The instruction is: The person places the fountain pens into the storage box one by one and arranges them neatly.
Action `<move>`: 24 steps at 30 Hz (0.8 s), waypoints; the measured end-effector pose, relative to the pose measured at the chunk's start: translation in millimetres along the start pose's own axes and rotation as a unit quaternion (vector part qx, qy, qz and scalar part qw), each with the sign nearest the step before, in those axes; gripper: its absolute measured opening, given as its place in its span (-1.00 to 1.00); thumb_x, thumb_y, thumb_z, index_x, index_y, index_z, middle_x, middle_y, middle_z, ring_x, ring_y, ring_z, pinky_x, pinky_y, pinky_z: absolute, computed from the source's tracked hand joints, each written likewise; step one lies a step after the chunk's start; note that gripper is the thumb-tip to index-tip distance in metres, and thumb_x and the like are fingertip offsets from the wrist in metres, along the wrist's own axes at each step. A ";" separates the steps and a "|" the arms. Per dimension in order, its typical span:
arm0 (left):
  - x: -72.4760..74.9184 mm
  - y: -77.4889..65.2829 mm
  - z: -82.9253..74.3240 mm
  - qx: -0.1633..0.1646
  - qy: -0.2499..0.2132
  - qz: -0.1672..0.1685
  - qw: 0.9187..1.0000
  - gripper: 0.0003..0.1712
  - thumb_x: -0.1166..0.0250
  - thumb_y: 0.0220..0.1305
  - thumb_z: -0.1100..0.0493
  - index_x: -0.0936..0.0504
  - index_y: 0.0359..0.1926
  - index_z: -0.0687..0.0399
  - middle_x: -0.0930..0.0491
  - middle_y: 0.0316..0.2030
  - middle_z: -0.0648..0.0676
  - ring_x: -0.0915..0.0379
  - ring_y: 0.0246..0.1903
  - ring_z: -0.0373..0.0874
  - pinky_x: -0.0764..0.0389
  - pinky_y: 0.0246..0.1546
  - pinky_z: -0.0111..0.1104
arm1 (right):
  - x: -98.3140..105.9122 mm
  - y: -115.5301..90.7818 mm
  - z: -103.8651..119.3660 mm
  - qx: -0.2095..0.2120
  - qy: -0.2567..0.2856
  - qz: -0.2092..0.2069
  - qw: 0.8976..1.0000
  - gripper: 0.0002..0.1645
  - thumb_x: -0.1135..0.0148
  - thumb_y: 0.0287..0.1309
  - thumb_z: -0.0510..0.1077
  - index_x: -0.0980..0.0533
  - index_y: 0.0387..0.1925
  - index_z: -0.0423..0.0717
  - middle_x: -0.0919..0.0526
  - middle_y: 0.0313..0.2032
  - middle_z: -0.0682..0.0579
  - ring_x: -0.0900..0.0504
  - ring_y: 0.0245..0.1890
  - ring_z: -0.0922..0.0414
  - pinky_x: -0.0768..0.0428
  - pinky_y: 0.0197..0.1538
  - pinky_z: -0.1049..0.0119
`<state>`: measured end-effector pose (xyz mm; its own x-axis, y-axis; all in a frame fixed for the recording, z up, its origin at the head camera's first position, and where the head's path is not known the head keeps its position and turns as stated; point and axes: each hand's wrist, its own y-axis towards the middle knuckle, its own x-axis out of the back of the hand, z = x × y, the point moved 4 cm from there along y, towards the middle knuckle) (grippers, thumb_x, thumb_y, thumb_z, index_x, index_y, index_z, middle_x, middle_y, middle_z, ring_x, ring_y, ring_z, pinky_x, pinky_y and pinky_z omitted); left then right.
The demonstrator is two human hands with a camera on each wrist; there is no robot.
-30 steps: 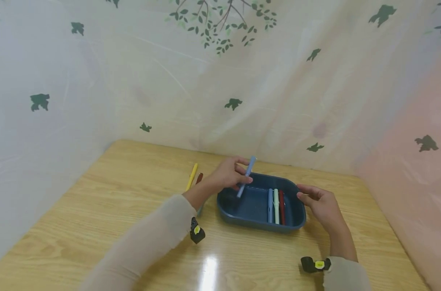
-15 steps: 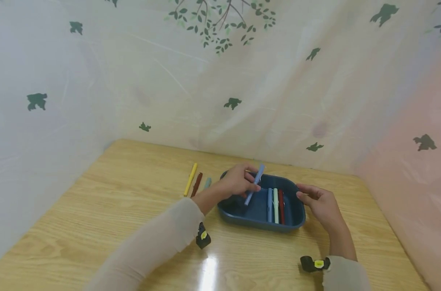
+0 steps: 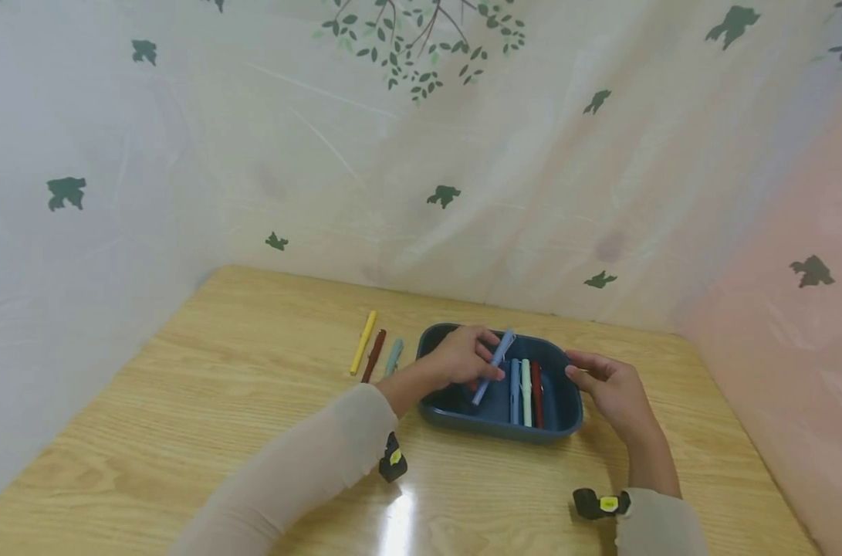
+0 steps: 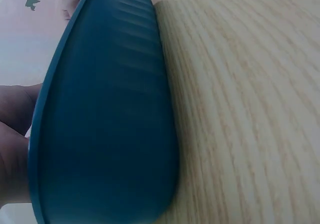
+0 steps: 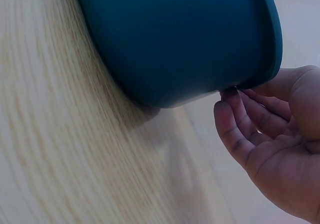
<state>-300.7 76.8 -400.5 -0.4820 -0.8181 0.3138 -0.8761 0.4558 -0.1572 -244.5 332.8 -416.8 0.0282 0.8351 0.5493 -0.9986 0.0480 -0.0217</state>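
Observation:
My left hand (image 3: 462,359) pinches a light blue pen (image 3: 502,344) between thumb and fingers, the pen tilted with its lower end inside a dark blue oblong container (image 3: 500,429). To the right of that pen, a blue pen (image 3: 515,392), a pale green pen (image 3: 527,392) and a dark red pen (image 3: 537,394) lie side by side in the container. At its right end, my right hand (image 3: 617,390) grips the rim; in the right wrist view the thumb is at the rim and the fingers (image 5: 231,129) curl against the outside wall. The container wall (image 4: 110,109) hides the held pen in the left wrist view.
Left of the container, a yellow pen (image 3: 363,344), a brown pen (image 3: 375,354) and a teal pen (image 3: 394,355) lie on the wooden table (image 3: 275,340); the left forearm partly covers them. A patterned curtain (image 3: 365,193) stands behind the table.
My left hand has moved right and down with the light blue pen, lowering it into the container. The teal pen has come into view behind the arm. My right hand stays on the rim.

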 end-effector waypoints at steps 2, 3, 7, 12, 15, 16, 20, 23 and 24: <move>-2.1 0.2 1.4 0.005 0.005 0.003 1.000 -0.36 -0.54 0.12 0.39 -0.53 0.23 0.17 -0.67 -0.22 0.10 -0.66 -0.40 -0.08 -0.75 -0.50 -0.29 | 0.1 0.0 0.0 -0.001 -0.001 -0.001 1.000 -0.34 -0.16 0.46 0.20 -0.46 0.39 -0.08 -0.47 0.38 -0.15 -0.47 0.34 -0.14 -0.49 0.35 -0.14; -3.4 0.5 2.6 0.008 0.007 0.004 1.000 -0.35 -0.54 0.11 0.39 -0.53 0.23 0.17 -0.67 -0.22 0.10 -0.66 -0.40 -0.09 -0.75 -0.51 -0.29 | 0.1 0.0 0.0 -0.001 -0.001 -0.002 1.000 -0.34 -0.16 0.46 0.20 -0.47 0.39 -0.08 -0.47 0.38 -0.15 -0.47 0.34 -0.14 -0.49 0.35 -0.14; -7.6 1.5 7.3 0.021 0.010 0.007 1.000 -0.34 -0.54 0.09 0.40 -0.53 0.22 0.18 -0.67 -0.22 0.10 -0.66 -0.41 -0.09 -0.75 -0.53 -0.29 | -0.1 -0.2 -0.1 -0.002 -0.004 -0.001 1.000 -0.35 -0.16 0.47 0.20 -0.47 0.39 -0.09 -0.47 0.38 -0.15 -0.48 0.33 -0.14 -0.51 0.34 -0.12; -10.6 3.9 11.7 0.028 0.014 0.013 0.999 -0.35 -0.55 0.08 0.41 -0.53 0.21 0.21 -0.67 -0.24 0.10 -0.65 -0.41 -0.10 -0.75 -0.54 -0.30 | -0.2 -0.3 0.4 -0.001 -0.004 0.000 1.000 -0.34 -0.16 0.47 0.19 -0.46 0.39 -0.10 -0.47 0.38 -0.15 -0.48 0.33 -0.14 -0.51 0.34 -0.12; -12.3 5.1 14.1 0.032 0.014 0.018 0.999 -0.35 -0.54 0.09 0.41 -0.52 0.21 0.21 -0.67 -0.25 0.09 -0.65 -0.40 -0.10 -0.75 -0.53 -0.30 | -0.2 -0.1 0.7 -0.002 -0.004 0.000 1.000 -0.34 -0.16 0.47 0.20 -0.46 0.39 -0.09 -0.47 0.38 -0.15 -0.48 0.33 -0.14 -0.51 0.34 -0.12; -12.9 5.4 15.0 0.034 0.014 0.019 0.999 -0.35 -0.54 0.09 0.41 -0.52 0.21 0.22 -0.67 -0.25 0.09 -0.65 -0.40 -0.10 -0.75 -0.53 -0.30 | -0.1 -0.1 0.7 -0.002 -0.004 0.000 1.000 -0.34 -0.16 0.46 0.20 -0.47 0.39 -0.09 -0.47 0.38 -0.15 -0.48 0.33 -0.13 -0.51 0.34 -0.12; -15.2 5.4 18.1 0.038 0.017 0.017 0.999 -0.34 -0.55 0.06 0.44 -0.53 0.20 0.24 -0.67 -0.26 0.10 -0.64 -0.42 -0.10 -0.75 -0.53 -0.29 | 0.0 0.0 1.3 -0.004 -0.001 0.002 1.000 -0.33 -0.17 0.46 0.21 -0.46 0.39 -0.08 -0.47 0.38 -0.14 -0.47 0.34 -0.13 -0.50 0.35 -0.12; -17.5 4.8 19.3 0.038 0.023 0.015 0.999 -0.33 -0.54 0.05 0.45 -0.52 0.20 0.25 -0.68 -0.30 0.10 -0.64 -0.45 -0.10 -0.74 -0.56 -0.30 | 0.3 0.0 1.7 -0.005 0.003 0.003 1.000 -0.33 -0.17 0.45 0.21 -0.46 0.39 -0.08 -0.46 0.39 -0.15 -0.46 0.35 -0.14 -0.47 0.36 -0.14; -18.3 4.4 19.5 0.038 0.024 0.016 0.999 -0.33 -0.54 0.05 0.46 -0.51 0.19 0.26 -0.67 -0.33 0.10 -0.64 -0.47 -0.10 -0.74 -0.57 -0.30 | 0.3 0.0 1.7 -0.006 0.004 0.003 1.000 -0.33 -0.17 0.45 0.21 -0.46 0.39 -0.08 -0.45 0.39 -0.15 -0.46 0.35 -0.14 -0.47 0.37 -0.15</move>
<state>-296.0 86.9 -425.2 -0.5102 -0.7846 0.3523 -0.8596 0.4519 -0.2386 -244.5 332.1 -415.2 0.0225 0.8396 0.5428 -0.9982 0.0490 -0.0345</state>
